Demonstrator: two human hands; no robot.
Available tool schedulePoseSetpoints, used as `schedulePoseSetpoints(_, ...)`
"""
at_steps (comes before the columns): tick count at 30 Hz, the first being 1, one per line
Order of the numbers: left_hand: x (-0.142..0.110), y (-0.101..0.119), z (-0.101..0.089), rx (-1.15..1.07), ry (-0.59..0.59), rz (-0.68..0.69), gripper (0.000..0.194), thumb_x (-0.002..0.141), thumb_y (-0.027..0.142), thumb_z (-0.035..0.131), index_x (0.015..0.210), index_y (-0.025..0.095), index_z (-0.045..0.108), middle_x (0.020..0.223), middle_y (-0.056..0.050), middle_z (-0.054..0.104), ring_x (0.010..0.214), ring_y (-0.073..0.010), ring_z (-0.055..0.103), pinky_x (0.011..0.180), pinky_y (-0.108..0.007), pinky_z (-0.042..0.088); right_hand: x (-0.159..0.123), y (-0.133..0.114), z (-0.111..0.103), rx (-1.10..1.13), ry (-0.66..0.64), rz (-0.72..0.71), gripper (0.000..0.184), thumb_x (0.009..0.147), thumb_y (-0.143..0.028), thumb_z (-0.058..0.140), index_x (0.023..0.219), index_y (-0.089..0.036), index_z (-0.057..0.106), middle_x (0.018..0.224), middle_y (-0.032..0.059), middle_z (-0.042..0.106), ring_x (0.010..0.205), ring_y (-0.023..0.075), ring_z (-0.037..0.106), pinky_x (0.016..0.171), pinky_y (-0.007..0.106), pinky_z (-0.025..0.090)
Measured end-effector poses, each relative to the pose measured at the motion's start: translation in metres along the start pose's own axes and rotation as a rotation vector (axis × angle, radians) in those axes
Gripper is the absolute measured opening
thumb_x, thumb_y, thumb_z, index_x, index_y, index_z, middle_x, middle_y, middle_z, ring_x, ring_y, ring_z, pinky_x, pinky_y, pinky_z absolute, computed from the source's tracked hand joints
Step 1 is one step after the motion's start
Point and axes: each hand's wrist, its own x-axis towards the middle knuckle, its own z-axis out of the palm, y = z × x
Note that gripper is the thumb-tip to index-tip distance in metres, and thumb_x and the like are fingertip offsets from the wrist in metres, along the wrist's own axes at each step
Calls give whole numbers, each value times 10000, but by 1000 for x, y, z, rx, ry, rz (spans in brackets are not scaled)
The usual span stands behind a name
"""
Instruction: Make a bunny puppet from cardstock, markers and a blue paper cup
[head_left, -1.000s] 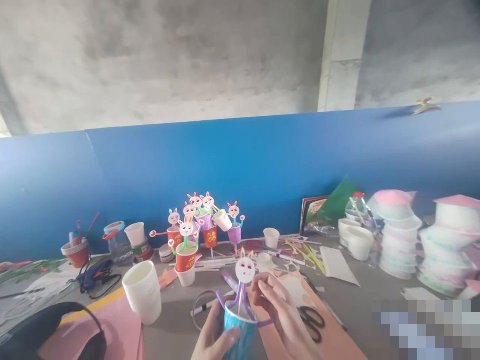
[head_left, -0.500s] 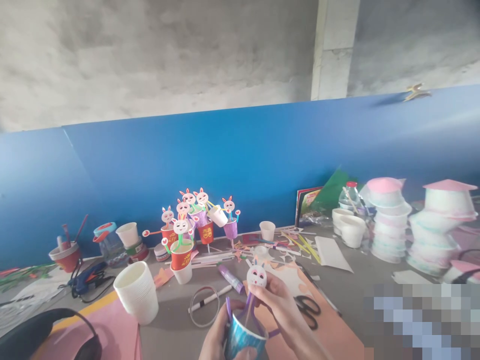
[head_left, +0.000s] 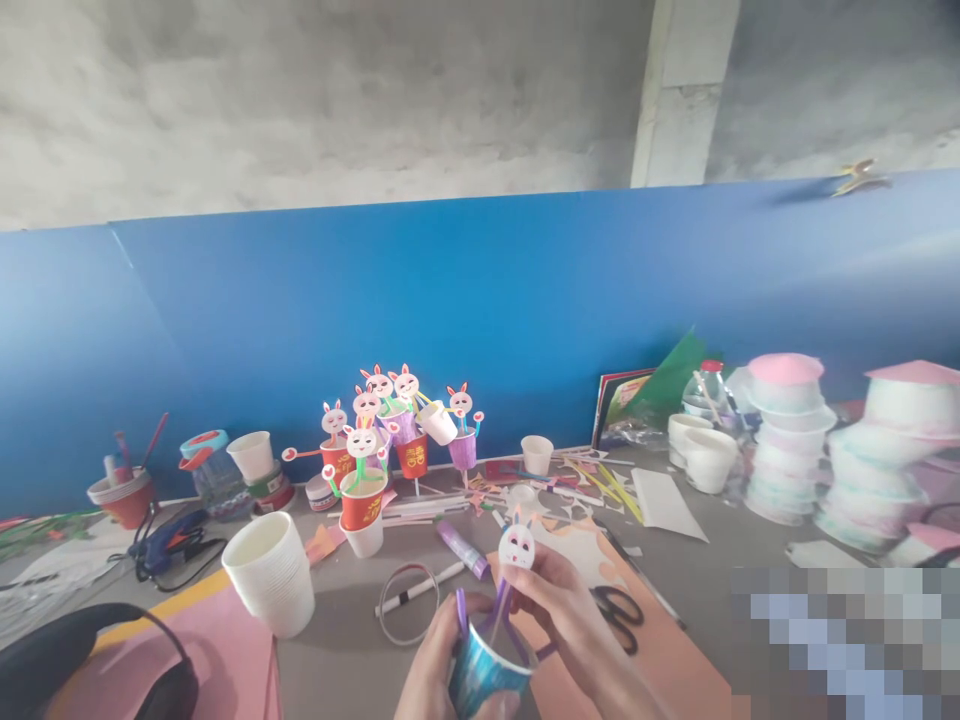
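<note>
My left hand (head_left: 429,665) is wrapped round a small blue paper cup (head_left: 484,675) near the bottom edge. Out of the cup rises a purple straw topped with a white paper rabbit head (head_left: 517,546). My right hand (head_left: 574,625) pinches the straw just under that head, fingers closed. Purple straw arms loop out at both sides of the cup. Behind, a cluster of finished rabbit cups (head_left: 390,440) in red, purple and white stands by the blue wall.
A stack of white cups (head_left: 270,572) stands to the left, black scissors (head_left: 619,615) lie to the right on orange paper. A purple glue stick (head_left: 463,548), a pen, a ring, a glue gun (head_left: 169,540), stacked bowls (head_left: 795,450) and black headphones (head_left: 82,670) crowd the grey table.
The rabbit head has come down lower into the cup, with my right hand following it down. The view has shifted slightly.
</note>
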Motion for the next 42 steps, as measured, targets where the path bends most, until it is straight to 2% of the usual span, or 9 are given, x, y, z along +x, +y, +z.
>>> schedulePoseSetpoints(7,3,16,-1,172,58,126,494,684,442,751,1114,202,709,1083,-116,645,825,-259,584,903,-346,461,2,-1,4,-123,166,-114,368,636,-491,835,719,-165,684,594,-4,592,572,162,510,563,277,429)
schedulePoseSetpoints(14,1,21,3,24,15,-18,501,662,256,710,1157,200,658,1062,-95,690,913,-290,635,810,-309,486,0,-2,4,-2,69,17,272,673,-400,808,693,-177,654,604,-20,582,561,139,500,563,253,414)
schedulePoseSetpoints(17,0,20,9,136,118,54,493,590,163,716,1080,218,721,1076,-96,688,1054,-344,610,886,-326,472,3,3,1,-132,143,-64,239,653,-374,797,692,-182,661,570,-22,571,548,155,494,553,268,404)
schedulePoseSetpoints(21,1,16,12,181,215,120,462,572,171,755,1030,229,755,1119,-120,680,1182,-390,543,972,-356,439,4,6,0,-244,190,-149,276,666,-420,793,673,-187,646,548,-23,548,534,158,477,528,266,381)
schedulePoseSetpoints(26,0,10,2,23,38,-32,521,672,290,728,1177,196,639,1079,-106,681,892,-281,631,788,-312,476,1,2,3,-100,101,-7,346,674,-490,800,697,-176,657,620,-2,603,568,154,528,559,261,430)
schedulePoseSetpoints(28,-1,9,0,-29,-5,-58,519,695,329,720,1189,203,623,1088,-102,680,892,-283,630,803,-321,473,2,3,2,-62,75,38,342,665,-475,809,679,-172,652,612,-6,594,556,142,515,552,253,421)
schedulePoseSetpoints(35,-2,12,6,264,160,167,519,592,120,688,1101,220,706,1151,-121,651,1086,-352,585,953,-382,448,2,6,0,-283,173,-193,338,702,-498,778,703,-177,671,591,-8,571,565,160,475,544,269,383)
schedulePoseSetpoints(40,-1,15,-1,127,91,-16,622,610,146,641,1229,195,609,1128,-108,685,999,-325,643,884,-357,486,-5,-6,4,-212,9,-23,332,688,-486,805,779,-178,719,695,16,669,628,169,562,595,259,433)
schedulePoseSetpoints(42,-2,12,-3,103,76,-28,637,615,159,643,1249,185,590,1158,-120,685,1022,-332,644,886,-360,492,-6,-6,4,-213,-45,64,331,644,-458,844,762,-175,718,679,7,663,598,154,556,545,234,406)
